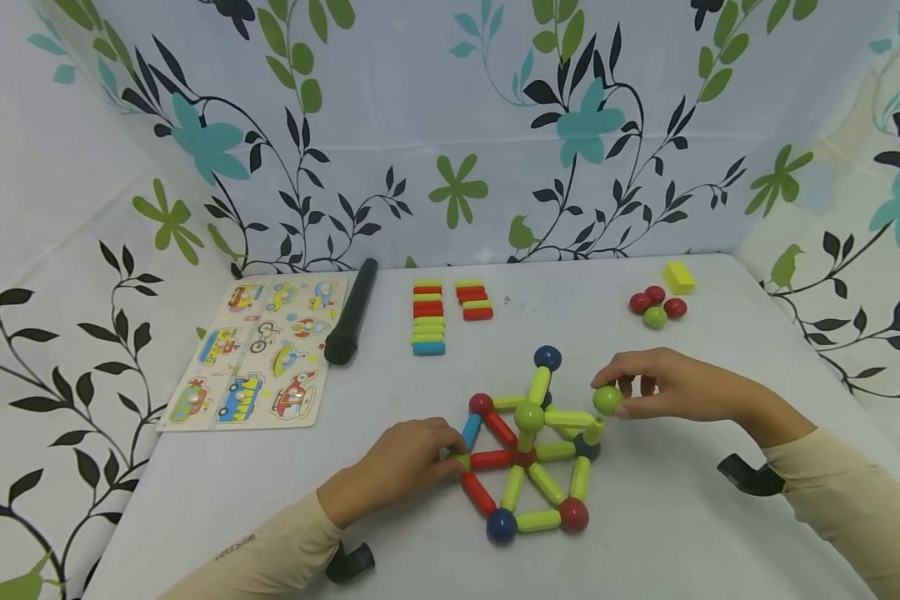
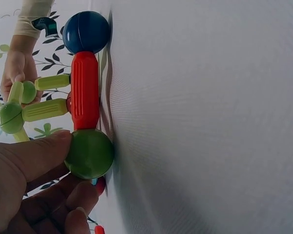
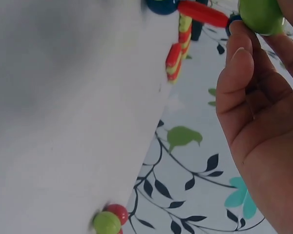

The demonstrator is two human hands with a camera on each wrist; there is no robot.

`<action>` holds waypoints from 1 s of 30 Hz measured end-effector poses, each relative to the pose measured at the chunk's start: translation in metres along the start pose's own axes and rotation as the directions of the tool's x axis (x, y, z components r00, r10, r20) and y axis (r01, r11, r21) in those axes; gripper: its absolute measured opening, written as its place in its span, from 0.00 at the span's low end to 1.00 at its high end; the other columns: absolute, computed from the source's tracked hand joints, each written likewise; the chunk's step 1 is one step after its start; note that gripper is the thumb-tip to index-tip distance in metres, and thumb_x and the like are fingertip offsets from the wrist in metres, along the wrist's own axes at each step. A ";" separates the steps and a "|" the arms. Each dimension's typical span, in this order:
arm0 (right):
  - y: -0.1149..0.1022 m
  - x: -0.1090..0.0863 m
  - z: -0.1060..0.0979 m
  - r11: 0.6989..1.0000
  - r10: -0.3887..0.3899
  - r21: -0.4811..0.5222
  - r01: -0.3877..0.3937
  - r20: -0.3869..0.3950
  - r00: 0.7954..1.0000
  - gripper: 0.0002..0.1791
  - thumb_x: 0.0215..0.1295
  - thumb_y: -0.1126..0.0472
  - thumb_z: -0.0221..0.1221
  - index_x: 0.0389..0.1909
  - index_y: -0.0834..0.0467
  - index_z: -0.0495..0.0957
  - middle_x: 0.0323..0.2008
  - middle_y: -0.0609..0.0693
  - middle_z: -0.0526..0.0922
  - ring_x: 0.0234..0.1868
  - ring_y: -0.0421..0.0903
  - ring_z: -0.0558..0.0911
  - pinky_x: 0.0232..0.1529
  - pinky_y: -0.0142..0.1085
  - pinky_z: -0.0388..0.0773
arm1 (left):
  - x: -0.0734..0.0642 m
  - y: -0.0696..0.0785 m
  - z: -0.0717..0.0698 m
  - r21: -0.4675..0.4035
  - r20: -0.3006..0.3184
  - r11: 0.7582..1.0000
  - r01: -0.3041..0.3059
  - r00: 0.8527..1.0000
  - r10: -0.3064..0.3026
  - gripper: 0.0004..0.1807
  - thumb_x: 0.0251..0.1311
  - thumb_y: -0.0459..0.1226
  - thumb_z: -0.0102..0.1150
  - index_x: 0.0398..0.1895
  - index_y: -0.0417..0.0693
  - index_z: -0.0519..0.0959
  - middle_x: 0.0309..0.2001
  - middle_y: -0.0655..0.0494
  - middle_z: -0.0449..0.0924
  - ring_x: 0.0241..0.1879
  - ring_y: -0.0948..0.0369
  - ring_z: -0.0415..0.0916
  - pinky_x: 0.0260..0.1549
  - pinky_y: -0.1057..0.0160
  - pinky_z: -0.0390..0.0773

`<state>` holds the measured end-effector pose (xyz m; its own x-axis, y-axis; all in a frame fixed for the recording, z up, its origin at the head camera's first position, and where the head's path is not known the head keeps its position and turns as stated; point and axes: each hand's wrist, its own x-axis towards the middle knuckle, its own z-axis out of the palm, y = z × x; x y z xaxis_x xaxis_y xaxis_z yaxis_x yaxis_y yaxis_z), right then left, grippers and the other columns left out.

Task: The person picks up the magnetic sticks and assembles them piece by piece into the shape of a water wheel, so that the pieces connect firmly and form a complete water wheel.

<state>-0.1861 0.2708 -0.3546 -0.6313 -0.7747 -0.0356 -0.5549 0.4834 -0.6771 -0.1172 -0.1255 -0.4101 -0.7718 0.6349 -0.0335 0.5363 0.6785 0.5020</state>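
A structure of magnetic rods and balls stands on the table, with red, green and blue rods spreading from a red middle ball [image 1: 523, 457]. My left hand [image 1: 405, 457] pinches the green ball [image 2: 90, 155] at its left corner, where a red rod [image 2: 85, 90] joins it. Between thumb and fingers, my right hand [image 1: 667, 383] holds another green ball [image 1: 607, 400] at the structure's right side. That ball is close to the upper end of a short green rod [image 1: 593, 432] rising from a blue ball [image 1: 588, 448]; whether they touch I cannot tell. A raised green ball [image 1: 529, 417] tops the middle.
Loose rods [image 1: 428, 317] lie in two stacks behind the structure. Several red balls [image 1: 675, 308], a green ball [image 1: 655, 317] and a yellow block [image 1: 678, 277] sit at the back right. At the left are a picture puzzle board [image 1: 258, 354] and a black microphone-shaped object [image 1: 351, 312].
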 end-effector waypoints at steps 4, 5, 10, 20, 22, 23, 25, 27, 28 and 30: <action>-0.010 0.002 0.008 0.998 -0.055 0.018 0.054 0.028 0.998 0.18 0.69 0.59 0.65 0.58 0.44 0.79 0.44 0.38 0.81 0.42 0.39 0.79 0.37 0.34 0.81 | 0.000 -0.001 0.001 -0.003 -0.003 1.000 -0.004 1.000 0.004 0.11 0.61 0.43 0.72 0.45 0.53 0.88 0.37 0.65 0.84 0.36 0.68 0.76 0.39 0.69 0.79; -0.011 0.003 0.008 0.998 -0.057 0.019 0.057 0.029 0.998 0.18 0.69 0.59 0.65 0.58 0.44 0.79 0.44 0.38 0.81 0.41 0.39 0.79 0.37 0.34 0.81 | 0.000 -0.001 0.001 -0.002 -0.006 1.000 -0.008 1.000 0.008 0.11 0.61 0.43 0.72 0.45 0.52 0.88 0.37 0.65 0.84 0.36 0.68 0.76 0.39 0.69 0.79; -0.013 0.005 0.010 0.999 -0.042 -0.015 0.042 0.031 0.999 0.18 0.68 0.57 0.66 0.58 0.43 0.79 0.44 0.37 0.81 0.41 0.38 0.79 0.36 0.34 0.81 | 0.000 0.000 0.002 0.018 -0.010 1.000 -0.013 1.000 0.013 0.11 0.61 0.43 0.72 0.45 0.53 0.88 0.37 0.65 0.84 0.36 0.68 0.77 0.40 0.68 0.80; -0.037 0.013 0.025 0.968 -0.002 -0.250 -0.008 -0.041 0.999 0.17 0.66 0.48 0.68 0.53 0.45 0.83 0.47 0.37 0.80 0.37 0.32 0.76 0.36 0.32 0.80 | -0.001 0.000 0.000 0.019 -0.016 1.000 -0.008 1.000 0.008 0.11 0.61 0.42 0.72 0.45 0.53 0.88 0.37 0.65 0.84 0.35 0.69 0.75 0.38 0.69 0.79; -0.040 0.014 0.027 0.951 -0.020 -0.310 0.002 -0.054 0.998 0.14 0.67 0.50 0.67 0.51 0.45 0.84 0.44 0.36 0.80 0.36 0.30 0.75 0.36 0.32 0.81 | -0.001 0.000 0.000 0.015 -0.015 1.000 -0.006 1.000 0.006 0.11 0.61 0.42 0.72 0.45 0.53 0.87 0.37 0.65 0.84 0.35 0.69 0.74 0.38 0.69 0.79; -0.041 0.014 0.028 0.945 -0.027 -0.328 0.007 -0.058 0.998 0.13 0.67 0.51 0.67 0.50 0.46 0.84 0.43 0.36 0.80 0.36 0.30 0.75 0.36 0.31 0.81 | -0.001 0.000 0.000 0.012 -0.015 1.000 -0.006 1.000 0.006 0.11 0.61 0.42 0.72 0.45 0.53 0.87 0.37 0.65 0.84 0.34 0.69 0.74 0.38 0.69 0.79; -0.041 0.014 0.030 0.939 -0.036 -0.343 0.011 -0.066 0.997 0.11 0.67 0.54 0.66 0.49 0.46 0.84 0.42 0.35 0.80 0.34 0.29 0.75 0.35 0.30 0.80 | -0.001 0.000 0.000 0.008 -0.015 1.000 -0.008 1.000 0.008 0.11 0.61 0.42 0.72 0.45 0.53 0.87 0.37 0.65 0.84 0.34 0.69 0.74 0.37 0.69 0.78; -0.041 0.014 0.031 0.939 -0.034 -0.344 0.008 -0.069 0.997 0.11 0.67 0.55 0.66 0.49 0.46 0.84 0.41 0.34 0.79 0.34 0.29 0.75 0.35 0.30 0.80 | -0.001 0.000 0.000 0.009 -0.017 1.000 -0.010 1.000 0.010 0.11 0.61 0.42 0.72 0.45 0.53 0.87 0.37 0.65 0.84 0.34 0.70 0.74 0.37 0.70 0.78; -0.041 0.013 0.031 0.940 -0.029 -0.341 0.004 -0.068 0.997 0.11 0.68 0.55 0.66 0.49 0.46 0.84 0.41 0.34 0.79 0.34 0.29 0.75 0.35 0.30 0.80 | -0.001 0.000 0.000 0.010 -0.018 1.000 -0.011 1.000 0.011 0.11 0.61 0.42 0.72 0.45 0.53 0.87 0.37 0.65 0.84 0.34 0.70 0.74 0.37 0.70 0.78; -0.040 0.013 0.031 0.942 -0.023 -0.335 0.000 -0.064 0.998 0.12 0.67 0.55 0.66 0.50 0.46 0.84 0.42 0.35 0.80 0.35 0.29 0.75 0.35 0.29 0.80 | -0.001 0.000 0.001 0.015 -0.018 1.000 -0.010 1.000 0.011 0.11 0.60 0.42 0.72 0.45 0.53 0.87 0.37 0.65 0.84 0.34 0.70 0.74 0.37 0.70 0.78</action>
<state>-0.1550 0.2285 -0.3511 -0.6518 -0.7579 0.0274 -0.7045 0.5917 -0.3918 -0.1162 -0.1259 -0.4105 -0.7722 0.6352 -0.0124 0.5492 0.6772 0.4897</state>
